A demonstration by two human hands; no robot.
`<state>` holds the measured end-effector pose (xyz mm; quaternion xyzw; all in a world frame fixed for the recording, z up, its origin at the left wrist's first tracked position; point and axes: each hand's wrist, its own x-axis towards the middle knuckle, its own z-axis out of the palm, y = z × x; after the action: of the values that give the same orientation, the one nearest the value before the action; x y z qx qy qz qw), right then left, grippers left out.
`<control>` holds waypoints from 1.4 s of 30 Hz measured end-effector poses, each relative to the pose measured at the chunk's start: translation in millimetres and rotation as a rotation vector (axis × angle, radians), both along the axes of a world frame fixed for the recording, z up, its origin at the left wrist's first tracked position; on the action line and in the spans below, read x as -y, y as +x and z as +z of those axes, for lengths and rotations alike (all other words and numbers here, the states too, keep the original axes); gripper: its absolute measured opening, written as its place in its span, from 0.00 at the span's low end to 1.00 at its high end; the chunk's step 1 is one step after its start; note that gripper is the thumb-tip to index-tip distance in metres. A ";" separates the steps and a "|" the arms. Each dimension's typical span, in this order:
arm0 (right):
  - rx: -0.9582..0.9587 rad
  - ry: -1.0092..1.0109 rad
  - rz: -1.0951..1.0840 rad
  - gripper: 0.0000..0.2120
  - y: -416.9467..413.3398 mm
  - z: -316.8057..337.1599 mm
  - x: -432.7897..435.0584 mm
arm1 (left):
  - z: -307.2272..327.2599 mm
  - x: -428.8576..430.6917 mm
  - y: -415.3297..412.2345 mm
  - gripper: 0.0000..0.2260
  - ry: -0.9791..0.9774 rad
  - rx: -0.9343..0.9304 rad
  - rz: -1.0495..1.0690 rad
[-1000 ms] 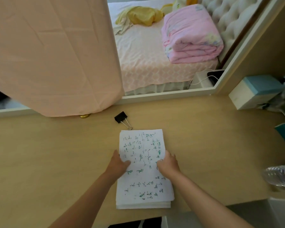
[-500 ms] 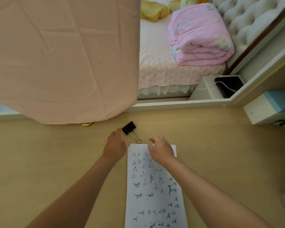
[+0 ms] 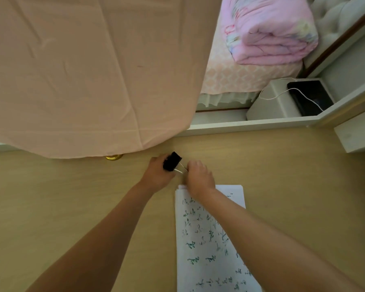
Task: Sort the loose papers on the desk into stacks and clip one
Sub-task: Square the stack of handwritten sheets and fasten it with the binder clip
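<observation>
A stack of white papers with green and dark handwriting lies on the wooden desk, running off the bottom edge. Just beyond its far end, a black binder clip with silver wire handles is held between both hands. My left hand grips the black body of the clip. My right hand pinches the wire handles, its wrist lying over the top edge of the papers.
A peach cloth hangs over the desk's far left, with a small gold object under its hem. A white box sits at the far right. Beyond the desk's white rim are a bed with a folded pink quilt and a stool with a black device.
Both hands left the paper stack and moved forward to the binder clip. The left hand took its black body and the right took its wire handles; the clip has lifted slightly.
</observation>
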<state>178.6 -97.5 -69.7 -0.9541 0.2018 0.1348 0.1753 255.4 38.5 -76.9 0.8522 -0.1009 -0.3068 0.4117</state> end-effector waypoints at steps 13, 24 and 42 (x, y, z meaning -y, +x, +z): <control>0.109 1.045 -0.210 0.07 -41.7 118.9 24.3 | 107.1 -23.5 -62.3 0.26 0.067 0.790 -0.241; -0.128 1.443 -0.249 0.15 -111.4 165.1 18.1 | 147.0 -43.5 -156.5 0.16 0.062 0.763 -0.156; -0.028 1.399 -0.162 0.12 -142.5 205.3 -53.1 | 195.9 -94.7 -191.0 0.11 -0.252 0.734 0.137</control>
<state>36.1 -44.5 135.6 -0.5977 0.1406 0.2318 0.7545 64.3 133.2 119.0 0.8528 -0.2211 0.0614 0.4691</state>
